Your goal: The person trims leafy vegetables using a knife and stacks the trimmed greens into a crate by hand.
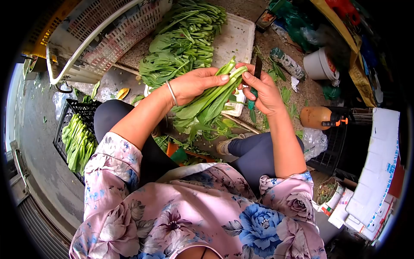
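Observation:
My left hand (pixel 196 86), with a bangle on its wrist, is closed around a small bunch of leafy greens (pixel 217 97). The pale stems point up and to the right, and the leaves hang down towards my lap. In my right hand (pixel 264 93) is a knife (pixel 258 67), its dark blade standing up past the fingers and its green handle below them. The right thumb and forefinger also touch the stem ends of the bunch. Behind my hands, a large pile of greens (pixel 185 47) lies on a white foam board (pixel 235 36).
A white plastic basket (pixel 101 39) stands at the upper left. At the left, a black crate (pixel 64 125) holds more greens. Loose leaves litter the floor. To the right are a white bucket (pixel 319 64), an orange-brown bottle (pixel 317 118) and a white box (pixel 375 168).

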A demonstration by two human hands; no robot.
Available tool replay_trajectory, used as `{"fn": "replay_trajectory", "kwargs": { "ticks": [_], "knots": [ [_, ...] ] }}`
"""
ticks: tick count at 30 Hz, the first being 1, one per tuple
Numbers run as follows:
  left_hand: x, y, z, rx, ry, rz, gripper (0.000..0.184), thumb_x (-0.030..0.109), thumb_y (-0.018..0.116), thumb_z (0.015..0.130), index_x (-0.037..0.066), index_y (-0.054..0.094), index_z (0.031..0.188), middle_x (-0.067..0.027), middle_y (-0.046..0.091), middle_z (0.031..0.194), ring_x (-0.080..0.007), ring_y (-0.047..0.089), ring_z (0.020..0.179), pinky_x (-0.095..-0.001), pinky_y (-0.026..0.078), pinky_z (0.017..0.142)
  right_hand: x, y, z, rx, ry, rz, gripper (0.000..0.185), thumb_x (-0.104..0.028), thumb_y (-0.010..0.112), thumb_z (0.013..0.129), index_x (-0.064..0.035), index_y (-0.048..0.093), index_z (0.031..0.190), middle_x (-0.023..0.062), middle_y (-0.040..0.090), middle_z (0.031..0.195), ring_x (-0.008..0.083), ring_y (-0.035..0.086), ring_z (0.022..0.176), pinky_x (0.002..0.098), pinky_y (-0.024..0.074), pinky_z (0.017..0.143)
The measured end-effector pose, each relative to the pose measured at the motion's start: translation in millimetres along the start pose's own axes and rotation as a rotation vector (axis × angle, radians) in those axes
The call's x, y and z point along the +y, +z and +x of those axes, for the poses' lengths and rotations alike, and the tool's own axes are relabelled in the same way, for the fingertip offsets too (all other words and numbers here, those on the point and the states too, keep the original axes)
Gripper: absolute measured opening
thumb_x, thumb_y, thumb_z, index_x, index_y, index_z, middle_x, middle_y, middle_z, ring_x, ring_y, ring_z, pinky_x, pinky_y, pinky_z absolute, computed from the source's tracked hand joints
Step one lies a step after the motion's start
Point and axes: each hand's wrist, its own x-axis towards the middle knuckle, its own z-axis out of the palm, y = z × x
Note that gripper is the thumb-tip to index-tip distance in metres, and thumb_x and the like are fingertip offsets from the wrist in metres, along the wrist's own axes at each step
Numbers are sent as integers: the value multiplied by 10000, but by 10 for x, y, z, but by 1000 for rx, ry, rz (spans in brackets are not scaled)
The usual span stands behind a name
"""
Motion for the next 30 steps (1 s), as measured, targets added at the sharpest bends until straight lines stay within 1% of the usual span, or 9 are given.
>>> {"fn": "replay_trajectory", "kwargs": {
  "ticks": [4, 6, 7, 8, 10, 11, 14, 26, 30],
  "knots": [
    [-23, 13, 7, 4, 82, 179, 417, 255, 581, 854, 9, 463, 1169, -73, 579, 1024, -143, 564, 909, -298, 477, 815, 26, 17, 7, 30, 15, -36, 329, -177, 574, 858, 1, 534, 1131, 37, 586, 844, 46, 508, 658, 153, 311, 417],
    [-38, 3, 13, 68, 122, 502, 438, 264, 629, 823, 7, 475, 1143, -33, 574, 958, -100, 537, 831, -253, 472, 739, 57, 18, 9, 18, 23, -65, 345, -188, 580, 854, -1, 529, 1139, 37, 587, 844, 45, 514, 665, 152, 308, 419],
    [-65, 11, 21, 118, 186, 564, 438, 290, 644, 810, 2, 491, 1103, -27, 570, 866, -94, 515, 763, -249, 452, 671, 74, 26, 10, 99, 45, -133, 357, -198, 584, 853, -2, 525, 1145, 39, 586, 854, 43, 504, 653, 152, 300, 422],
    [-63, 7, 21, 118, 186, 564, 438, 290, 644, 810, 2, 491, 1103, -27, 570, 866, -94, 515, 763, -249, 452, 671, 89, 47, 14, 180, 67, -201, 369, -208, 587, 852, -4, 520, 1152, 42, 584, 865, 41, 495, 640, 151, 292, 424],
    [-25, 27, 2, 320, 223, 981, 427, 281, 640, 812, -12, 492, 1084, -75, 578, 792, -121, 522, 720, -280, 446, 654, 35, 159, 17, 239, -21, -284, 407, -254, 581, 858, -6, 510, 1173, 27, 557, 838, 26, 427, 586, 152, 272, 428],
    [-114, -39, 35, 395, 359, 1077, 421, 353, 615, 796, -8, 510, 985, -195, 575, 733, -350, 567, 691, -389, 447, 633, 15, 137, 7, 229, 11, -247, 430, -274, 535, 884, -2, 470, 1210, 8, 520, 787, 28, 406, 569, 155, 273, 421],
    [-92, -6, 19, 468, 327, 1205, 369, 338, 581, 816, 7, 501, 958, -208, 585, 734, -381, 569, 710, -424, 444, 629, 51, 157, -20, 163, 40, -165, 460, -305, 469, 918, -9, 415, 1266, -22, 464, 718, 29, 361, 538, 157, 271, 419],
    [-119, 40, 15, 433, 297, 1260, 299, 290, 552, 840, 9, 477, 911, -212, 574, 726, -385, 564, 716, -435, 439, 624, 157, 197, -26, 51, 115, -14, 413, -259, 454, 928, -57, 414, 1287, -63, 374, 607, 20, 323, 508, 154, 254, 420],
    [-111, 38, -1, 389, 307, 1219, 301, 271, 553, 849, -3, 473, 945, -226, 541, 710, -405, 532, 691, -430, 417, 606, 172, 161, -25, 85, 98, -6, 357, -205, 520, 899, -55, 503, 1222, -86, 340, 577, 17, 303, 493, 157, 252, 422]
  ]
}}
